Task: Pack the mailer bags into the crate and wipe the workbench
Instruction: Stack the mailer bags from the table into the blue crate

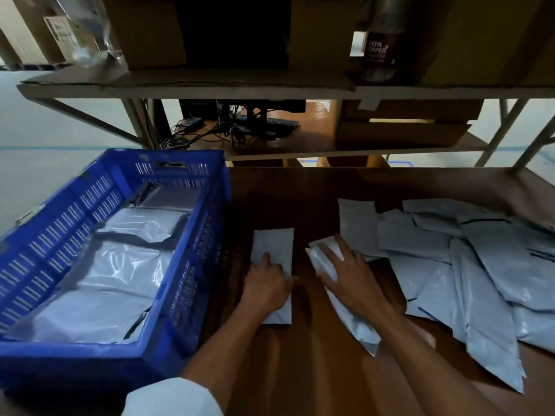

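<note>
Your L hand (265, 285) flat on folded grey plastic mailer (274, 247); R hand (350, 273) splayed over crinkled mailer (326, 258), clamp unclear. Slick film may slip before blue slotted crate (198, 250), left.

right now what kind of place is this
Probably a warehouse packing station: a heap of grey mailer bags on a wooden workbench, a blue crate part filled with them, cardboard boxes shelved above.
</note>
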`<action>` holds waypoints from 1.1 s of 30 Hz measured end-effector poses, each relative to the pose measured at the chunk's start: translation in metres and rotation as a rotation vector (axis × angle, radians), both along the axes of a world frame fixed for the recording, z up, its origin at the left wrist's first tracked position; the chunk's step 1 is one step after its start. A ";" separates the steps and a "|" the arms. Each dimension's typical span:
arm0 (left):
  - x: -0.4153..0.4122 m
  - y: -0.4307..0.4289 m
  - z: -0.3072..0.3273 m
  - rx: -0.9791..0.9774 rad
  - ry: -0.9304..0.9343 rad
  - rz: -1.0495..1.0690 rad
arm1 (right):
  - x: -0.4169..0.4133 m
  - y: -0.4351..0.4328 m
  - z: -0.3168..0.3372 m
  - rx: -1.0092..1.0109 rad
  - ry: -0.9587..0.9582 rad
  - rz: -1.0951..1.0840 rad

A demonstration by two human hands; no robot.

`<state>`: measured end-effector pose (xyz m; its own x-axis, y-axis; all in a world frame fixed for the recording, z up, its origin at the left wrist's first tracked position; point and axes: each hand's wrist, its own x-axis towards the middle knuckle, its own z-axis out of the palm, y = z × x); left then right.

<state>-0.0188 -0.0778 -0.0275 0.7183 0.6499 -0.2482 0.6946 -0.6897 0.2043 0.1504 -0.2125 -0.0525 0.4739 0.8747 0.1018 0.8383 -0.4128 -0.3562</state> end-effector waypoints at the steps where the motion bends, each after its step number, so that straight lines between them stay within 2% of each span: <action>1: -0.004 -0.001 0.000 -0.006 -0.028 0.021 | -0.001 0.007 0.003 0.046 0.039 0.000; 3: -0.013 -0.002 -0.005 -0.069 -0.100 0.091 | -0.006 0.019 0.008 0.049 0.064 0.008; 6: -0.019 -0.002 -0.018 -0.128 -0.134 0.200 | -0.017 0.017 0.000 -0.087 -0.051 0.030; 12: -0.015 -0.002 -0.057 0.036 -0.012 0.105 | -0.026 0.005 -0.027 -0.071 -0.124 0.036; 15: -0.016 -0.001 -0.056 0.141 0.146 0.010 | -0.026 0.012 -0.028 -0.095 -0.144 0.131; 16: -0.018 -0.004 -0.043 0.241 0.109 -0.024 | -0.028 0.012 -0.025 -0.070 -0.148 0.159; 18: -0.024 -0.015 -0.007 0.270 0.003 -0.043 | -0.031 0.018 -0.013 -0.015 -0.124 0.187; 21: -0.035 -0.012 0.047 0.224 -0.300 0.190 | -0.031 0.049 0.030 0.128 -0.068 0.208; 22: -0.042 -0.009 0.071 0.287 -0.372 0.231 | -0.035 0.064 0.053 0.201 -0.031 0.219; 24: -0.064 -0.003 0.123 0.530 -0.573 0.262 | -0.046 0.098 0.103 0.354 0.045 0.282; 26: -0.094 0.012 0.168 0.657 -0.648 0.428 | -0.066 0.133 0.148 0.464 0.119 0.407; 28: -0.132 0.037 0.188 0.644 -0.577 0.632 | -0.094 0.167 0.183 0.520 0.167 0.551; 30: -0.170 0.060 0.188 0.675 -0.354 0.735 | -0.131 0.199 0.207 0.516 0.203 0.690; 31: -0.186 0.066 0.183 0.613 -0.224 0.763 | -0.151 0.215 0.214 0.485 0.212 0.757; 33: -0.206 0.076 0.167 0.451 -0.141 0.862 | -0.187 0.244 0.217 0.366 0.161 0.883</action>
<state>-0.2244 -0.0022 0.1400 -0.0427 0.9782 0.2030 0.9861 0.0086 0.1658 -0.0367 0.0317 0.1648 -0.3065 0.8492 0.4300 0.7228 0.5016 -0.4754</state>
